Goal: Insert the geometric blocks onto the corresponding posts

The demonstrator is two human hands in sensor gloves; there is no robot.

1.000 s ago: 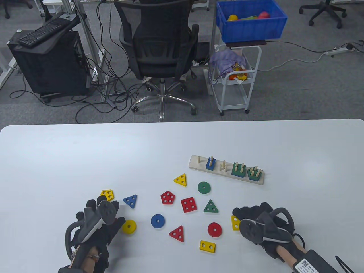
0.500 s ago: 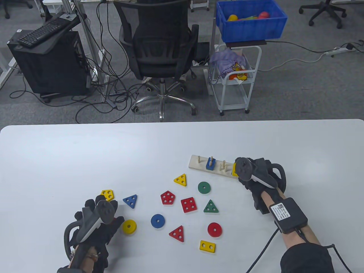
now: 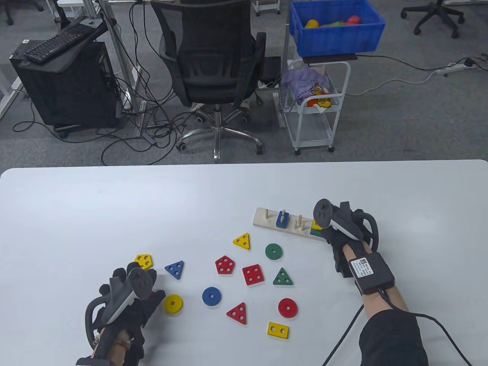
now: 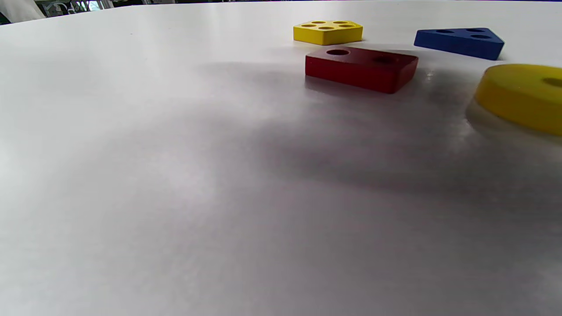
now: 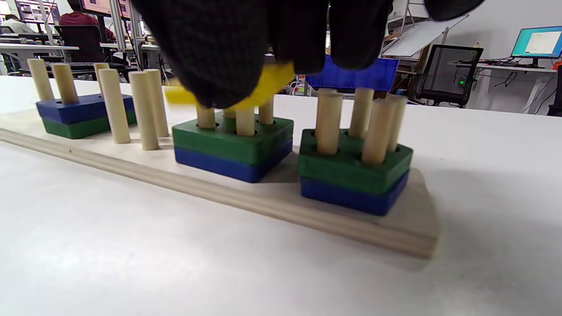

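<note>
The wooden post board (image 3: 267, 223) lies right of centre. My right hand (image 3: 325, 225) hovers over its four-post place and pinches a yellow square block (image 5: 268, 79). That block sits tilted at the post tops, above the green square block (image 5: 232, 136) that lies on a blue one. Beside it is the green-on-blue pentagon stack (image 5: 353, 169). A blue-on-green rectangle stack (image 5: 74, 109) sits further left. My left hand (image 3: 129, 293) rests on the table, holding nothing, with a red rectangle block (image 4: 360, 68) just ahead of it.
Loose blocks lie between the hands: yellow disc (image 3: 173, 304), blue triangle (image 3: 175, 268), yellow pentagon (image 3: 143, 261), red square (image 3: 252, 274), green triangle (image 3: 283, 278), green disc (image 3: 273, 251), yellow rectangle (image 3: 278, 330). Three bare posts (image 5: 131, 105) stand left of the square stack.
My right hand lifted the yellow square block from the table's front right and carried it up to the board, settling over the four-post stack. The left hand stayed put.
</note>
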